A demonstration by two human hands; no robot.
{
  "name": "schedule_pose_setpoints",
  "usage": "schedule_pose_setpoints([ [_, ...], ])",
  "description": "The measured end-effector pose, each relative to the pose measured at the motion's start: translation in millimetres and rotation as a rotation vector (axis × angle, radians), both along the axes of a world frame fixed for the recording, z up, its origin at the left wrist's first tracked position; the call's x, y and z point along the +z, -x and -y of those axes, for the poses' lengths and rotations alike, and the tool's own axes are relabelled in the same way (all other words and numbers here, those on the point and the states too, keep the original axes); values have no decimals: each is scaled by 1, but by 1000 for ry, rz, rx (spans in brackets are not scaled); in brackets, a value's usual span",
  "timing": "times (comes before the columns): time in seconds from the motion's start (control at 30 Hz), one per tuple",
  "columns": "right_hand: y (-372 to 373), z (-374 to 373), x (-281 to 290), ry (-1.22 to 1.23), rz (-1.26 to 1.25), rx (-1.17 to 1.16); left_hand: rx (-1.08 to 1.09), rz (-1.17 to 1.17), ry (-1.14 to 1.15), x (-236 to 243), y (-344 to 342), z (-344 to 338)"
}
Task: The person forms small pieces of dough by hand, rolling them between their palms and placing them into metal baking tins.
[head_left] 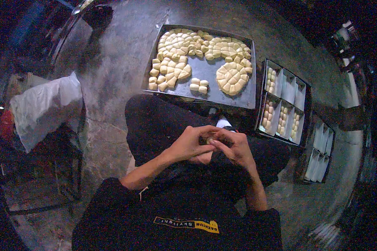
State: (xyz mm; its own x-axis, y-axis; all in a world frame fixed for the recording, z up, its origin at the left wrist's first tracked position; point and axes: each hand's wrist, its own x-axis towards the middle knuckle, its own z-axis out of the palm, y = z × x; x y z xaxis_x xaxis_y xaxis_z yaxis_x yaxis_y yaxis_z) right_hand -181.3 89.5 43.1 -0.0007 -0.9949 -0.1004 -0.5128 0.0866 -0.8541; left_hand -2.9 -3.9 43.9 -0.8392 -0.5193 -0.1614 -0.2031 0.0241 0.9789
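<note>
Over my lap, my left hand (191, 142) and my right hand (235, 149) meet with fingertips curled together. Between them shows a bit of a small pale piece of dough (210, 141), mostly covered by the fingers. Just beyond my knees lies a large metal tray (203, 69). It bears cut dough in rounds and loose pieces: a scored round (232, 78) at the right, a larger cluster (178, 42) at the far left, and a few separate lumps (199, 85) near the front edge.
Right of the tray stands a black-framed set of baking tins (288, 88), several of them holding rows of dough balls (282, 119). Another set of tins (320, 146) sits farther right on the concrete floor (109, 79). At the left, a white plastic sack (50, 104) rests on a dark stand.
</note>
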Motion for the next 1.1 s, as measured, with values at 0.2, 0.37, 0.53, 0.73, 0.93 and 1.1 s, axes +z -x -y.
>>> schedule_pose_setpoints([
  [0.2, -23, 25, 13, 345, -381, -87, 290, -190, -696, -43, 4, 24],
  [0.37, -31, 65, 8, 500, -524, 157, 488, -260, -466, -62, 12, 75],
  [0.53, 5, 155, -31, 177, -206, -12, 404, -90, 253, -53, 28, 133],
  [0.73, 40, 236, -108, 426, -146, -292, 655, 15, -139, -87, 45, 198],
  [0.93, 60, 275, -195, 455, -281, -395, 673, -74, -175, -113, 41, 202],
  [1.1, 83, 317, -201, 122, -276, -760, 638, -74, -146, -125, 50, 205],
])
